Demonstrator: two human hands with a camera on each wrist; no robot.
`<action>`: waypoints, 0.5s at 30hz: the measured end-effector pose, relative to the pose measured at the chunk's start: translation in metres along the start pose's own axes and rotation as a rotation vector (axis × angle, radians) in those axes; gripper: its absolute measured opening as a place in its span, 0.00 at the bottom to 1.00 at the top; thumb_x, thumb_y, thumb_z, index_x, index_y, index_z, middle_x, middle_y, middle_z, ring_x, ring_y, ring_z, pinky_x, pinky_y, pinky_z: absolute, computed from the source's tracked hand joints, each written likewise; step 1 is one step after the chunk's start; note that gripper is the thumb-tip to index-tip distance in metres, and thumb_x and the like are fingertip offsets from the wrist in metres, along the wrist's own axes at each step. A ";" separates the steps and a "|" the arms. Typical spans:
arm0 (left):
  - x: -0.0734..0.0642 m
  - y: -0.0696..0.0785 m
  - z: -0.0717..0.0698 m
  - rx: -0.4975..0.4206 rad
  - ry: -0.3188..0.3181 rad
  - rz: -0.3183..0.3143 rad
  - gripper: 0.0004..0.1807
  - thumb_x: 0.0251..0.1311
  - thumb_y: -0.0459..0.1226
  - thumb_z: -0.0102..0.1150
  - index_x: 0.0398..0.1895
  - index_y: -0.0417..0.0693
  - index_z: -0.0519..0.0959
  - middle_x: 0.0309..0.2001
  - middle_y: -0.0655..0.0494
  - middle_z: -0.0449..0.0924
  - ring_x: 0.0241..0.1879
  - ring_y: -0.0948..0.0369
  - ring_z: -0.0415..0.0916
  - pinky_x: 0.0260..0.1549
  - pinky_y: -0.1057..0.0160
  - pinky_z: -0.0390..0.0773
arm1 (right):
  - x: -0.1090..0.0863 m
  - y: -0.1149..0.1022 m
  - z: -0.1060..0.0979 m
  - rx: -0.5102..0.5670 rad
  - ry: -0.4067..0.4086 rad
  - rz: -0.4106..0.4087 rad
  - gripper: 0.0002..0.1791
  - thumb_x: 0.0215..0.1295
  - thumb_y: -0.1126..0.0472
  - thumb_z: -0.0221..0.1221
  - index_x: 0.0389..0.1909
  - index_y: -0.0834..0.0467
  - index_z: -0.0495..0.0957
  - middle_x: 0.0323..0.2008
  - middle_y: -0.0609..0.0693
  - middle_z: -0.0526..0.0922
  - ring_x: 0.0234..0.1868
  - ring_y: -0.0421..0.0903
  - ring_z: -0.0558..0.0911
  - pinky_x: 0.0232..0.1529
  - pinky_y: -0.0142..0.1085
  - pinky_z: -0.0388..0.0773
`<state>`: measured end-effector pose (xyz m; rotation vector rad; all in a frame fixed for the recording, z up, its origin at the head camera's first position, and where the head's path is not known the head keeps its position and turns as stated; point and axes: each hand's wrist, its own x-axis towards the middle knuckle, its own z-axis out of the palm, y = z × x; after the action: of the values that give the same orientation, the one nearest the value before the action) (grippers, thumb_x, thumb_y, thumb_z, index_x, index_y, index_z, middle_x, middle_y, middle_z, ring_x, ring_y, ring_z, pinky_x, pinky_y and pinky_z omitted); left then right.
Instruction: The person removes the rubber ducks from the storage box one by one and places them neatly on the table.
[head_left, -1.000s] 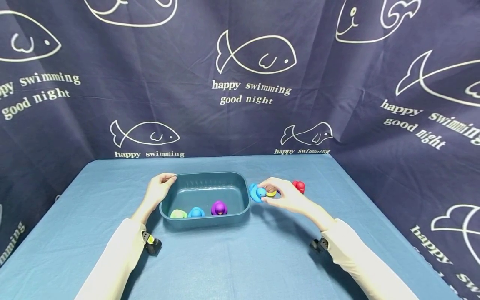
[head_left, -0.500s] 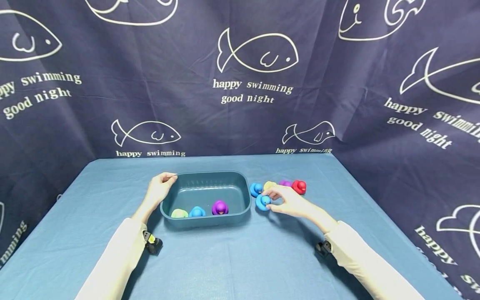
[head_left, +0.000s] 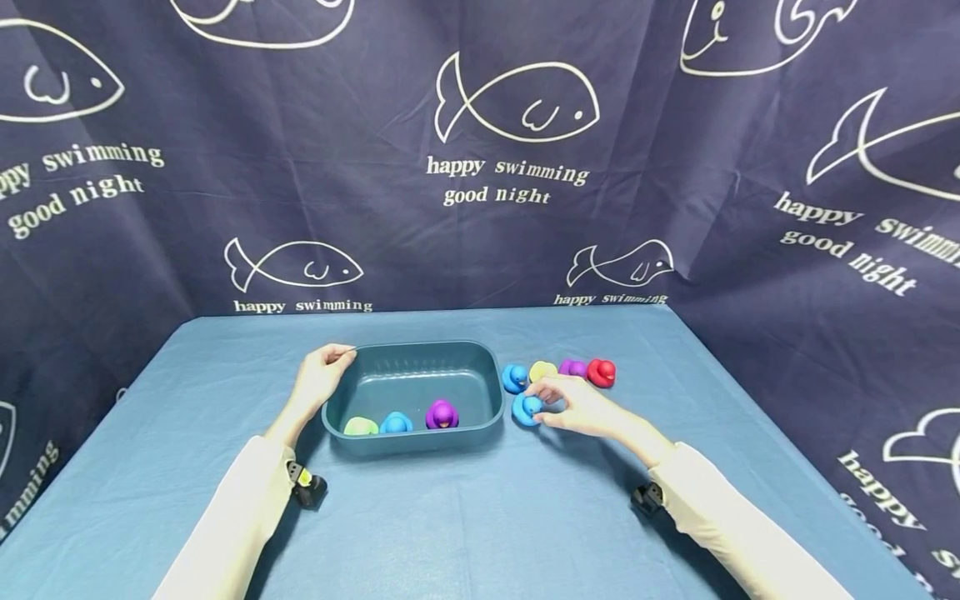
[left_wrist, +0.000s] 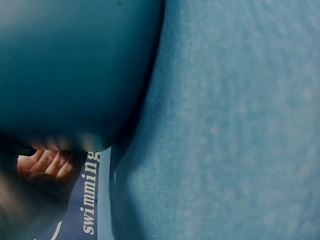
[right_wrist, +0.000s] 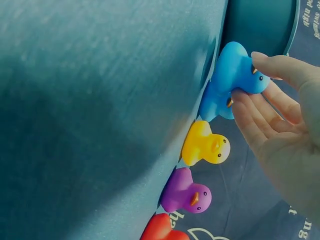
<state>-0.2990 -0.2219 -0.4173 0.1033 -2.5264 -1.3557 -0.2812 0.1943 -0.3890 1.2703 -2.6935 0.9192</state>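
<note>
My left hand [head_left: 318, 375] grips the far left corner of the dark teal plastic bin [head_left: 414, 442]; in the left wrist view its fingers curl at the rim. Between the thumb and fingertips of my right hand [head_left: 577, 407] is a blue rubber duck [head_left: 525, 409], low over the table just right of the bin. The right wrist view shows the thumb by this duck's head [right_wrist: 257, 82]. Behind it a second blue duck [head_left: 515, 377] begins a row with a yellow duck [head_left: 542, 372], a purple duck [head_left: 572, 368] and a red duck [head_left: 601, 373].
Inside the bin, along its near wall, sit a pale green duck [head_left: 361, 427], a blue duck [head_left: 396, 423] and a purple duck [head_left: 442, 415]. A blue cloth [head_left: 450, 525] covers the table. A navy curtain with fish drawings [head_left: 390, 200] hangs behind.
My right hand has drawn the blue duck nearer and lowered it, uncovering the row behind. The left hand has stayed on the bin's rim.
</note>
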 end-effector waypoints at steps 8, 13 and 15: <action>0.000 0.001 0.000 -0.007 0.000 0.006 0.15 0.65 0.38 0.53 0.47 0.36 0.79 0.42 0.39 0.81 0.34 0.65 0.72 0.37 0.68 0.69 | 0.001 -0.002 0.004 0.019 -0.015 -0.010 0.18 0.51 0.66 0.66 0.45 0.65 0.77 0.38 0.54 0.82 0.40 0.49 0.81 0.44 0.42 0.77; 0.000 0.001 0.000 -0.007 -0.005 0.004 0.15 0.65 0.39 0.52 0.48 0.37 0.79 0.43 0.39 0.82 0.38 0.61 0.75 0.38 0.66 0.70 | 0.001 -0.002 0.004 0.026 -0.023 0.003 0.18 0.52 0.65 0.66 0.44 0.64 0.77 0.38 0.54 0.83 0.39 0.48 0.80 0.43 0.42 0.77; 0.000 0.000 0.000 -0.009 -0.005 0.002 0.15 0.65 0.38 0.52 0.48 0.37 0.79 0.43 0.40 0.82 0.39 0.59 0.75 0.38 0.66 0.70 | 0.001 -0.003 0.004 0.032 -0.027 0.006 0.18 0.52 0.64 0.66 0.44 0.64 0.77 0.38 0.54 0.83 0.39 0.48 0.81 0.42 0.43 0.78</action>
<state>-0.2987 -0.2219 -0.4169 0.0965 -2.5238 -1.3677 -0.2789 0.1901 -0.3905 1.2907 -2.7148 0.9562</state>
